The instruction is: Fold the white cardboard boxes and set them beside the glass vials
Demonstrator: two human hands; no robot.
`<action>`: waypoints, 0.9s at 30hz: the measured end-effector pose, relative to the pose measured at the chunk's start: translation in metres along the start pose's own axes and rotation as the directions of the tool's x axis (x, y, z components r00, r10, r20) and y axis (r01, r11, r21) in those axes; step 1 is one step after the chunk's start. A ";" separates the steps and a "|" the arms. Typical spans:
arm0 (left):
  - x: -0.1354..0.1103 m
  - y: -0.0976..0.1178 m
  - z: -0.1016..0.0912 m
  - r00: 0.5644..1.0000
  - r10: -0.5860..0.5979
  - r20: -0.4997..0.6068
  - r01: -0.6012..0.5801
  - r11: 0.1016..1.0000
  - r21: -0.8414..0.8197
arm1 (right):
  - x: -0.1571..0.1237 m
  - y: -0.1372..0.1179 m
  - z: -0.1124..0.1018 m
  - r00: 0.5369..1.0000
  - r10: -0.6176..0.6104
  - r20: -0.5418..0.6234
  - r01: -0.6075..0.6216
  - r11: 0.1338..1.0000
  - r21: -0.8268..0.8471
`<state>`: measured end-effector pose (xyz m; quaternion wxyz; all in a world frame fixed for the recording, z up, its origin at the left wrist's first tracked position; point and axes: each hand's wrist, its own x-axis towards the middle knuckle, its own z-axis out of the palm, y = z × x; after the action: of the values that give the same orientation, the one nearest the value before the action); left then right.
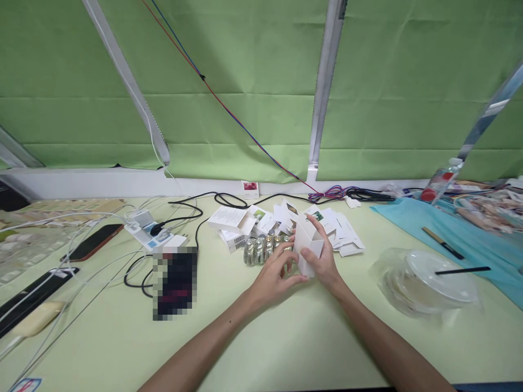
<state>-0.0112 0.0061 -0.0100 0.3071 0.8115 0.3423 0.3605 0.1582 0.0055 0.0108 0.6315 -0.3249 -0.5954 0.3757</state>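
Right of the vials (261,249), the left hand (274,279) and right hand (324,261) pinch a box (307,247). It looks like light, crushable card, best held by its edges.

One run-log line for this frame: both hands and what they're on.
right hand: holds small white box | left hand: fingers at box's lower end | small bottles: row just beyond left hand

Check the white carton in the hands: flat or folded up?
Folded up: the white carton shows two side faces meeting at a vertical edge.
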 end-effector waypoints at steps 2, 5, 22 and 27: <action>0.000 0.000 0.000 1.000 -0.008 0.019 0.008 1.000 0.003 | 0.000 0.000 0.000 1.000 0.005 -0.017 -0.005 1.000 0.008; 0.000 0.001 -0.001 0.999 -0.007 0.044 0.007 1.000 0.003 | -0.001 0.001 0.000 0.999 0.030 -0.028 -0.029 0.999 0.030; 0.002 0.015 -0.012 0.995 0.022 0.102 -0.036 0.989 0.146 | -0.001 0.005 -0.002 0.990 0.118 -0.077 -0.104 0.982 0.160; 0.010 0.008 -0.027 0.944 0.293 -0.151 -0.232 0.916 0.328 | 0.001 0.002 -0.002 0.988 0.116 -0.098 -0.103 0.985 0.136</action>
<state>-0.0250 0.0164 0.0143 0.0910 0.8482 0.3101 0.4197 0.1598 0.0072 0.0096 0.6605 -0.3344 -0.5164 0.4304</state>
